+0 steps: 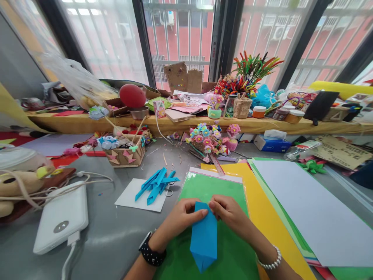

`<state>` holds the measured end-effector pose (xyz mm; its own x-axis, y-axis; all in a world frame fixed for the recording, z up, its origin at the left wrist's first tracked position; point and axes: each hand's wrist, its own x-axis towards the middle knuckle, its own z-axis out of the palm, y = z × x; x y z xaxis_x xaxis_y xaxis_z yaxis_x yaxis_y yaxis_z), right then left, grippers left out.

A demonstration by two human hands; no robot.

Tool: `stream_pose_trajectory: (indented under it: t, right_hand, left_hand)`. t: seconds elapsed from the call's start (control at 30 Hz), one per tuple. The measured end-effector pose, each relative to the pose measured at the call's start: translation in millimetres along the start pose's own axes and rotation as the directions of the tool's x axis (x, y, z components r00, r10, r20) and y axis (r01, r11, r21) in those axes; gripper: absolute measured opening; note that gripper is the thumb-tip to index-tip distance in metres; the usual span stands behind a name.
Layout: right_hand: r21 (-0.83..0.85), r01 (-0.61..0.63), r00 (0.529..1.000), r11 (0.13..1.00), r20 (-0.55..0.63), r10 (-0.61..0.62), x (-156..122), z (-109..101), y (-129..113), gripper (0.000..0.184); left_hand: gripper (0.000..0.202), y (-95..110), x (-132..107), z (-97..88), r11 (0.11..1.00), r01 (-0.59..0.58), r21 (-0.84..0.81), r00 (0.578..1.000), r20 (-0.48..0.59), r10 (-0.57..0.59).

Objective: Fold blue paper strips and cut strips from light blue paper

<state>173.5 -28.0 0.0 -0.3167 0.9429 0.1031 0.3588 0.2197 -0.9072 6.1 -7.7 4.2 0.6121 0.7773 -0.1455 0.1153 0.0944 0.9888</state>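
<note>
A blue sheet of folded paper [204, 237], pointed at its near end, is held up over the green paper pack [214, 188]. My left hand [188, 214] grips its upper left edge, with the thumb lying across the front. At the upper right corner my right hand [225, 208] pinches the paper between thumb and fingers. Farther left, several folded blue paper strips [157, 184] lie in a loose pile on a white square of paper [128, 198]. Beside them is a pair of scissors, of which only the handle loops [169, 190] show.
A white power bank [65, 221] with cables lies at left. Yellow paper [262, 217] and a stack of white and green sheets [314, 206] spread to the right. Behind are a cardboard craft box [125, 157], crocheted flowers [206, 138], a ruler [217, 165] and a tissue pack [272, 143].
</note>
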Motion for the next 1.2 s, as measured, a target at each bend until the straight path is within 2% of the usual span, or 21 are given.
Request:
stream_pose_trajectory:
  t: [0.13, 0.27, 0.33, 0.47, 0.6, 0.73, 0.8, 0.97, 1.13, 1.2]
  right_hand:
    - [0.054, -0.01, 0.999, 0.998, 0.037, 0.008, -1, -2, -3, 0.033]
    - [0.147, -0.054, 0.993, 0.988, -0.099, 0.069, 0, -2, -1, 0.029]
    - [0.256, -0.086, 0.975, 0.963, -0.178, 0.134, 1, -2, 1, 0.028]
    - [0.484, -0.077, 0.945, 0.871, -0.243, 0.218, 3, -2, 1, 0.029]
    - [0.626, -0.075, 0.914, 0.776, -0.268, 0.305, 3, -4, -5, 0.029]
    - [0.706, -0.116, 0.918, 0.699, -0.192, 0.346, 2, 0, -7, 0.028]
    - [0.688, -0.139, 0.932, 0.713, -0.153, 0.329, 2, 4, -5, 0.029]
    - [0.425, -0.124, 0.956, 0.897, -0.19, 0.223, 2, 12, 1, 0.03]
    - [0.282, -0.093, 0.962, 0.955, -0.22, 0.159, 1, 10, 0, 0.031]
    - [0.223, -0.107, 0.971, 0.969, -0.188, 0.15, 0, 10, -1, 0.033]
  left_hand:
    - [0.032, -3, 1, 0.6, 1.0, 0.022, 0.022, 1.0, -0.021, -0.022]
    - [0.04, -6, 6, -0.2, 0.999, 0.037, -0.012, 0.994, -0.101, -0.038]
    - [0.047, -6, 8, -0.9, 0.996, 0.028, -0.086, 0.978, -0.204, -0.045]
    - [0.049, -3, 9, -3.0, 0.945, -0.052, -0.323, 0.903, -0.419, -0.093]
    - [0.047, -1, 9, -4.3, 0.912, -0.099, -0.399, 0.897, -0.432, -0.092]
    - [0.04, -2, 10, -0.4, 0.967, -0.02, -0.255, 0.937, -0.342, -0.071]
    - [0.038, -4, 11, 2.7, 0.984, 0.008, -0.176, 0.949, -0.309, -0.063]
    - [0.03, -5, 11, 5.4, 0.988, 0.038, -0.147, 0.948, -0.306, -0.082]
    - [0.029, -4, 10, 4.5, 0.987, 0.027, -0.157, 0.948, -0.31, -0.076]
    - [0.029, -3, 9, 4.6, 0.987, 0.006, -0.159, 0.942, -0.33, -0.059]
